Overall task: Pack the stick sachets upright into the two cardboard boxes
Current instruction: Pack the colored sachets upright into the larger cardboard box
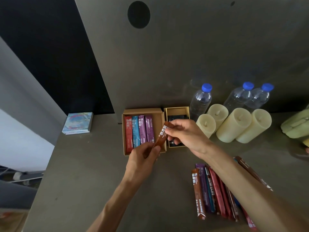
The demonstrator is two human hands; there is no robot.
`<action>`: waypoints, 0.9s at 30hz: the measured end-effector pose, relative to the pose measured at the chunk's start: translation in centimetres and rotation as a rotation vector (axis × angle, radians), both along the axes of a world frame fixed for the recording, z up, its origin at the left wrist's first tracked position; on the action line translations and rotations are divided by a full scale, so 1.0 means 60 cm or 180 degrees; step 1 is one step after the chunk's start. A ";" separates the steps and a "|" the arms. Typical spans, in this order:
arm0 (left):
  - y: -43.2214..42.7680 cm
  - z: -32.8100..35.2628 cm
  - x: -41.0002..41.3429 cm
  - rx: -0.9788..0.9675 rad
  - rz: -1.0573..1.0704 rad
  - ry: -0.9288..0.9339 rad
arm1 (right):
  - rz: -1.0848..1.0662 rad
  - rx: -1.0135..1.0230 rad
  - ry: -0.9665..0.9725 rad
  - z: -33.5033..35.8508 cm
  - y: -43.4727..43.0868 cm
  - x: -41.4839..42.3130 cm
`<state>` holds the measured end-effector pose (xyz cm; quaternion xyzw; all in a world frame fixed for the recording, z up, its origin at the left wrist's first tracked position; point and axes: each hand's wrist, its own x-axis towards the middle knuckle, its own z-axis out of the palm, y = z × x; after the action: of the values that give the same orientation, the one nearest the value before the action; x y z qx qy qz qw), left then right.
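A brown stick sachet (162, 135) is held at both ends over the right edge of the larger cardboard box (159, 118). My left hand (143, 158) pinches its lower end and my right hand (185, 133) pinches its upper end. Inside that box stand a red sachet (128, 133), a blue sachet (135, 131), and two purple sachets (145, 129) side by side. The smaller cardboard box (177, 110) to its right holds dark sachets, partly hidden by my right hand. A pile of loose sachets (214, 191) lies at the lower right, partly under my right forearm.
Three cream pillar candles (234, 125) and three blue-capped water bottles (200, 101) stand right of the boxes. A pale colourful flat box (78, 123) lies at the left near the table's edge. A greenish object (296, 126) is at the far right.
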<state>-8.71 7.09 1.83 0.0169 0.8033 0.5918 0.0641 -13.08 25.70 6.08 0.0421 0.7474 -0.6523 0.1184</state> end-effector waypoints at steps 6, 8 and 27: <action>0.007 0.008 -0.005 0.0419 0.0299 -0.0368 | 0.0018 -0.0233 -0.0116 0.005 -0.021 -0.006; 0.005 0.005 -0.005 0.0490 0.0242 -0.0408 | 0.0020 0.0115 -0.0094 0.003 -0.023 -0.007; -0.037 -0.076 -0.137 -0.3253 -0.0671 0.1467 | -0.0439 0.2443 0.0388 -0.048 -0.088 -0.114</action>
<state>-16.93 4.88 -2.73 0.1925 0.9748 0.0994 -0.0540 -19.93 20.43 3.21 0.0946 0.9381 -0.3333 0.0053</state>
